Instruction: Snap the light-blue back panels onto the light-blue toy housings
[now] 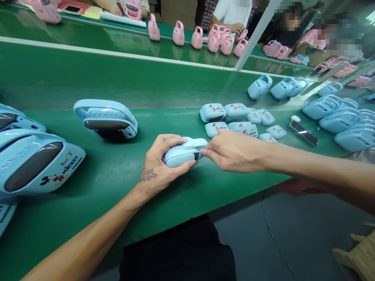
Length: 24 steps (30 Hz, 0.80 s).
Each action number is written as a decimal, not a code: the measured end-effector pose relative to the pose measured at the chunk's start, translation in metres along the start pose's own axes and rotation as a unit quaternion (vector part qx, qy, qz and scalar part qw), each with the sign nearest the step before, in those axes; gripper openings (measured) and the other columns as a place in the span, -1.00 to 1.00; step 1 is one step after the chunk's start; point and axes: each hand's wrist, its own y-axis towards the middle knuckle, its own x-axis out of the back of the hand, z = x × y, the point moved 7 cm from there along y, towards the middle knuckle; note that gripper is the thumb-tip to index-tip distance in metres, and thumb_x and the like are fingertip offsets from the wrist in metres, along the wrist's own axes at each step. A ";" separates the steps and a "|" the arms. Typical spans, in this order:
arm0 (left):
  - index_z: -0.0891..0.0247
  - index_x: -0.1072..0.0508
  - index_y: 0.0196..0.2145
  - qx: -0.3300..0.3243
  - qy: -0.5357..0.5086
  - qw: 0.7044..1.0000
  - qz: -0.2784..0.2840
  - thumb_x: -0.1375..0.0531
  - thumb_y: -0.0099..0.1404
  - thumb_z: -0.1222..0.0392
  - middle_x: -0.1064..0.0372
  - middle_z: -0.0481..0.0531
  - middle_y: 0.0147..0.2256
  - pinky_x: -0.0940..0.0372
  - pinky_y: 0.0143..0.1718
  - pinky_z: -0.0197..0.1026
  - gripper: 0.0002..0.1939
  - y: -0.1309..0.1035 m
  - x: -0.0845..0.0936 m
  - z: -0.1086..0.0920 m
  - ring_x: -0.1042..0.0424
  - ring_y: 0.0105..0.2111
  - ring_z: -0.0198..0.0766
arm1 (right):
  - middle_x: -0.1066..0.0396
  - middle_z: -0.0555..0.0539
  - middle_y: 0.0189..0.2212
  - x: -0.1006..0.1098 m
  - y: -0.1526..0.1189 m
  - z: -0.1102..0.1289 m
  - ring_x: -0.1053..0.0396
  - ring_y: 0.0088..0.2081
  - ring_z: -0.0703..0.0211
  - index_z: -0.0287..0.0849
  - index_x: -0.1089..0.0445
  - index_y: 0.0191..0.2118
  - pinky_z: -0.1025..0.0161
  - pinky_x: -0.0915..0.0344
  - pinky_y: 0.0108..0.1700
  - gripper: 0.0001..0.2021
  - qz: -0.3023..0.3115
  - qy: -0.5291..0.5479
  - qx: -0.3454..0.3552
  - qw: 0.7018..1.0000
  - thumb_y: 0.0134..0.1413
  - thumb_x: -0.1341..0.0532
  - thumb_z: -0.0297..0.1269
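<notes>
My left hand [164, 156] wraps around a light blue plastic device with a loop handle [178, 156], which lies on its side just above the green bench. The thumb runs along its near edge and the fingers go over its far side. My right hand [225, 152] is closed at the device's right end, its thumb and fingertips against the handle and a dark panel. Whether a small part sits between those fingertips is hidden. Behind my right hand are several light blue covers [238, 112] with a printed mouse figure and lettering.
A blue device with a dark panel [108, 121] stands to the left, beside larger-looking ones [38, 164] at the left edge. A phone [304, 132] and more blue devices [331, 109] lie right. Pink devices [197, 38] line the far bench, where people work.
</notes>
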 end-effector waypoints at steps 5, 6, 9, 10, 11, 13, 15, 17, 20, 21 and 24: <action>0.06 -0.51 -0.09 0.003 0.006 1.000 -0.001 -0.43 0.07 0.06 -0.41 0.04 -0.05 -0.41 0.01 0.02 -0.58 0.000 0.001 -0.001 -0.46 -0.04 -0.08 | -0.43 -0.14 -0.58 0.000 0.005 0.006 -0.20 -0.61 0.22 -0.29 -0.50 -0.38 0.20 0.05 -0.43 -0.52 0.025 -0.039 0.013 0.999 0.42 0.08 -0.26; 0.06 -0.52 -0.09 0.004 0.008 1.000 -0.002 -0.43 0.07 0.06 -0.42 0.04 -0.05 -0.41 0.01 0.02 -0.58 0.000 0.001 -0.001 -0.46 -0.04 -0.07 | -0.42 -0.13 -0.60 0.000 0.006 0.007 -0.20 -0.61 0.21 -0.29 -0.50 -0.38 0.20 0.04 -0.43 -0.53 0.035 -0.041 0.010 0.998 0.43 0.08 -0.27; 0.06 -0.52 -0.10 0.005 0.011 1.000 -0.002 -0.43 0.07 0.07 -0.42 0.04 -0.04 -0.42 0.00 0.02 -0.58 0.000 0.001 -0.001 -0.47 -0.04 -0.07 | -0.36 -0.10 -0.65 0.000 0.008 0.006 -0.21 -0.61 0.18 -0.26 -0.48 -0.41 0.19 0.01 -0.42 -0.53 0.065 -0.025 0.007 0.998 0.42 0.08 -0.28; 0.07 -0.52 -0.10 0.005 0.011 1.000 -0.003 -0.43 0.07 0.08 -0.42 0.05 -0.04 -0.42 0.00 0.02 -0.58 0.000 0.001 -0.001 -0.47 -0.04 -0.07 | -0.34 -0.08 -0.67 -0.001 0.008 0.006 -0.20 -0.61 0.17 -0.24 -0.47 -0.42 0.19 0.00 -0.43 -0.53 0.074 -0.012 0.007 0.997 0.42 0.07 -0.27; 0.07 -0.52 -0.10 0.005 0.012 1.000 -0.003 -0.43 0.07 0.08 -0.42 0.05 -0.04 -0.41 0.00 0.02 -0.59 0.000 0.001 -0.001 -0.47 -0.04 -0.08 | -0.31 -0.07 -0.68 -0.001 0.009 0.005 -0.19 -0.61 0.18 -0.23 -0.46 -0.44 0.19 0.00 -0.43 -0.53 0.084 0.004 0.004 0.996 0.41 0.07 -0.26; 0.06 -0.52 -0.10 0.004 0.013 1.000 -0.003 -0.43 0.07 0.09 -0.42 0.04 -0.04 -0.41 0.01 0.02 -0.59 0.000 0.001 -0.001 -0.47 -0.04 -0.09 | -0.26 -0.03 -0.70 -0.002 0.011 0.002 -0.15 -0.63 0.21 -0.22 -0.42 -0.47 0.21 -0.01 -0.47 -0.54 0.104 0.039 -0.012 0.994 0.40 0.06 -0.23; 0.06 -0.52 -0.10 0.003 0.013 1.000 -0.005 -0.43 0.07 0.10 -0.43 0.04 -0.04 -0.41 0.01 0.02 -0.60 0.000 0.001 -0.001 -0.47 -0.04 -0.09 | -0.24 -0.01 -0.68 0.000 0.013 -0.001 -0.12 -0.64 0.24 -0.21 -0.38 -0.49 0.22 -0.01 -0.49 -0.56 0.117 0.073 -0.032 0.990 0.38 0.03 -0.20; 0.06 -0.53 -0.10 0.000 0.010 1.000 -0.007 -0.43 0.07 0.10 -0.43 0.03 -0.04 -0.40 0.02 0.01 -0.59 0.000 0.001 -0.001 -0.47 -0.04 -0.10 | -0.24 -0.01 -0.67 0.003 0.013 -0.002 -0.11 -0.64 0.27 -0.20 -0.34 -0.53 0.23 -0.03 -0.50 -0.54 0.124 0.113 -0.032 0.985 0.39 0.03 -0.17; 0.07 -0.53 -0.10 -0.004 0.003 1.000 -0.002 -0.44 0.07 0.10 -0.43 0.04 -0.04 -0.40 0.03 0.01 -0.58 0.000 0.003 0.000 -0.47 -0.03 -0.09 | -0.23 0.02 -0.66 0.003 0.004 -0.003 -0.10 -0.61 0.28 -0.21 -0.35 -0.54 0.26 -0.06 -0.48 -0.50 0.122 0.183 0.006 0.975 0.40 0.05 -0.13; 0.08 -0.52 -0.10 -0.004 -0.001 1.000 0.000 -0.44 0.06 0.10 -0.43 0.04 -0.04 -0.39 0.04 0.02 -0.58 0.001 0.004 0.001 -0.47 -0.03 -0.08 | -0.25 0.02 -0.64 0.000 -0.001 -0.005 -0.14 -0.59 0.28 -0.21 -0.39 -0.50 0.27 -0.09 -0.46 -0.51 0.107 0.206 0.017 0.973 0.41 0.05 -0.14; 0.10 -0.52 -0.11 0.013 -0.010 1.000 -0.008 -0.44 0.06 0.07 -0.45 0.04 -0.06 -0.38 0.06 0.03 -0.59 0.004 0.010 0.005 -0.47 -0.03 -0.07 | -0.40 -0.02 -0.48 -0.020 -0.020 -0.027 -0.33 -0.42 0.20 -0.20 -0.49 -0.27 0.27 -0.23 -0.31 -0.61 -0.023 0.227 0.001 0.974 0.41 0.06 -0.23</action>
